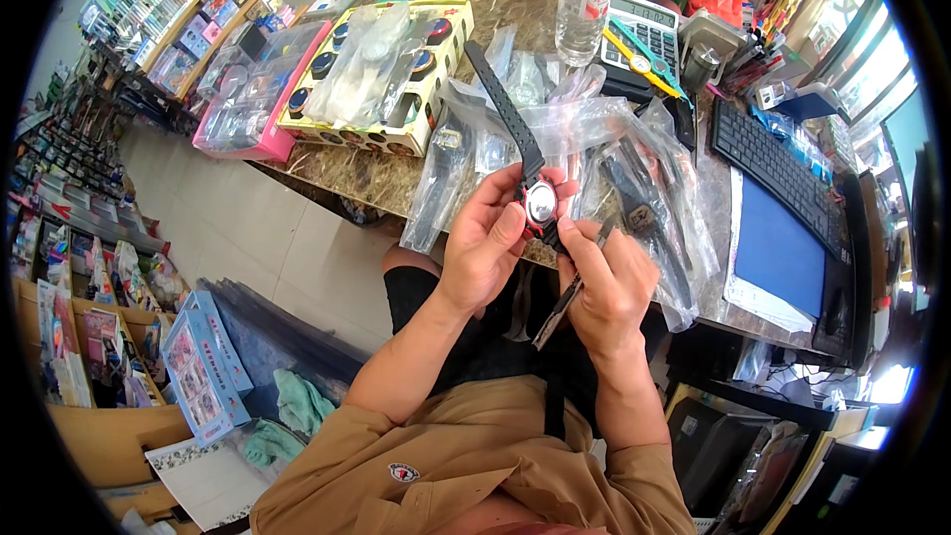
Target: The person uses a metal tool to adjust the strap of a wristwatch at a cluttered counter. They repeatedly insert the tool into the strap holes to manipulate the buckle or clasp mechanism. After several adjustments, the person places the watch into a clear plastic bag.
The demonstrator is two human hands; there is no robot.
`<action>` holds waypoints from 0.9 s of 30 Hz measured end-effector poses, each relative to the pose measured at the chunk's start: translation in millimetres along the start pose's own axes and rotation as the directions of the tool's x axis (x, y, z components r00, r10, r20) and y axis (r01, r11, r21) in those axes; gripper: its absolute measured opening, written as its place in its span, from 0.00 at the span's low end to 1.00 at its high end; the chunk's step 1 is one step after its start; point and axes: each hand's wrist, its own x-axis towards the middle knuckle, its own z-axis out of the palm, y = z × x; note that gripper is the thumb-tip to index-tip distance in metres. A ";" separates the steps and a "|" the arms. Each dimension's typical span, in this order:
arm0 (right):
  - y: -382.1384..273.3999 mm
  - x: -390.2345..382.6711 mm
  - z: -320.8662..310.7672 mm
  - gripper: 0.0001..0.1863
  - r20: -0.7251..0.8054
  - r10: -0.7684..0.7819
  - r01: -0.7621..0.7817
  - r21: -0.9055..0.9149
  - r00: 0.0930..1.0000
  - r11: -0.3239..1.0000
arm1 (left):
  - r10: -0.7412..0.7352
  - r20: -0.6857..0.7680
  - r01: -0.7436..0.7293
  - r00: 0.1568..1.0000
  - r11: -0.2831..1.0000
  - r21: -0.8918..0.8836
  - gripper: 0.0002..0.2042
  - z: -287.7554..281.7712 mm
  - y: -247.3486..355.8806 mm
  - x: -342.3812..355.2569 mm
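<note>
A black and red wristwatch [540,202] is held case-back up in my left hand [480,253], its black strap [500,99] sticking up and away from me. My right hand [609,292] has its fingers at the watch's lower right edge and also grips a long, narrow dark item [555,317], possibly a tool or strap, that hangs down toward my lap. Just beyond my hands, several watches in clear plastic bags [644,218] lie on the marbled counter [337,178].
Across the counter are a yellow watch box [297,119], a pink case [223,139], a water bottle [578,25], a calculator [644,15] and colourful watches [644,64]. A keyboard [768,178] and blue mat [778,267] sit right. Shelves of goods [89,337] stand left.
</note>
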 end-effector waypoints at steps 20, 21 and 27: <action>-16.9 1.7 -13.8 0.20 0.019 0.110 -0.111 0.064 0.994 0.992 | -0.106 -0.002 0.104 0.994 0.980 -0.168 0.28 3.7 5.1 -0.2; -17.0 1.2 -14.0 0.20 0.020 0.110 -0.111 0.061 0.994 0.992 | -0.105 0.001 0.104 0.994 0.983 -0.150 0.29 3.9 5.8 -0.5; -16.4 -4.3 -11.4 0.19 0.001 0.134 -0.134 0.073 0.991 0.988 | -0.069 -0.003 0.069 0.998 0.996 -0.057 0.31 4.6 6.8 -3.9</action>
